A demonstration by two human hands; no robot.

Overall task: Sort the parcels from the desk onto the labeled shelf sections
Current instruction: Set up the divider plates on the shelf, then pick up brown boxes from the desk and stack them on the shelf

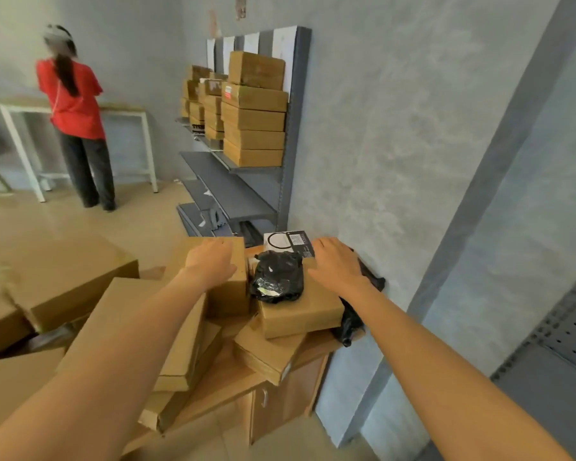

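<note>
A wooden desk [233,387] carries a heap of cardboard parcels. My left hand [212,261] lies on top of a tall brown box [228,294], fingers relaxed. My right hand [338,266] rests flat over a squat brown box [300,312] and a black plastic bag [373,281] by the wall. Between the hands sits a crumpled black bag parcel [276,277], with a white box with a black ring print [285,242] behind it. The grey shelf [236,194] stands beyond, its upper level stacked with brown boxes [253,121].
Large cartons [67,281] crowd the floor to the left. A person in a red shirt [75,118] stands at a white table [24,141] at the back. A grey wall runs along the right, with a perforated grey rack [566,331] at the right edge.
</note>
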